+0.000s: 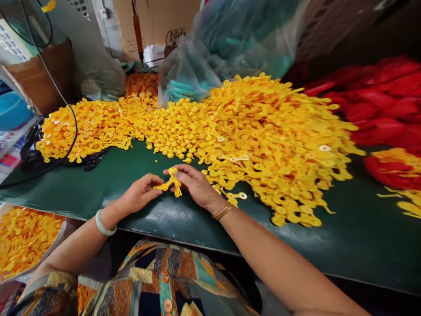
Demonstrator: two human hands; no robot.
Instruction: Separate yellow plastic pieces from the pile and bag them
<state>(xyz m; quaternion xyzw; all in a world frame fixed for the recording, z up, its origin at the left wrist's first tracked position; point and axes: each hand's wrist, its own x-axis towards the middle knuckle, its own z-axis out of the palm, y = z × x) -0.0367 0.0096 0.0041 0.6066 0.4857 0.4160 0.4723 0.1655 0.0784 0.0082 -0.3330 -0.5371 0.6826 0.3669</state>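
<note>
Just above the dark green tabletop (179, 216), near its front edge, both hands meet at a small yellow plastic piece (171, 179) with several thin arms. My left hand (144, 191) is closed, pinching the end of one arm of the piece. My right hand (196, 182) grips its upper part between thumb and fingers. The fingers hide some of the piece, so its full shape cannot be made out. Right beside my right hand lies the edge of a large heap of flat yellow plastic parts (272, 131) with ringed ends.
Small yellow knobs (177, 127) lie mid-table, and more yellow pieces (88, 127) on black plastic at left, crossed by a dark cable (74, 118). Red parts (384, 101) are at right. A clear bag (226, 48) stands behind. Below left is a container of yellow pieces (28, 237).
</note>
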